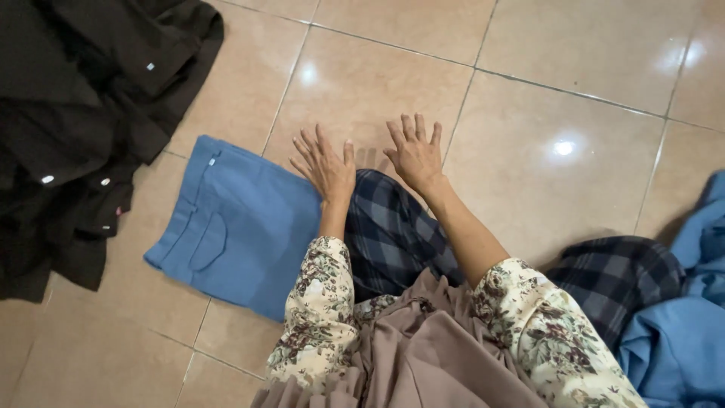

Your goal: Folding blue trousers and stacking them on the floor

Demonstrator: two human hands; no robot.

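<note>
My left hand (325,162) is flat with fingers spread, resting at the right edge of a folded pair of blue trousers (234,227) lying on the tiled floor. My right hand (414,151) is also spread open, hovering just above the floor beside the left one, holding nothing. Both arms wear floral sleeves. A dark plaid cloth (389,230) lies over my knee between and below the hands.
A heap of black garments (75,121) with small white buttons lies at the left. More blue cloth (687,302) is bunched at the right edge, beside more plaid fabric (619,276). Glossy beige floor tiles (544,98) stretch ahead.
</note>
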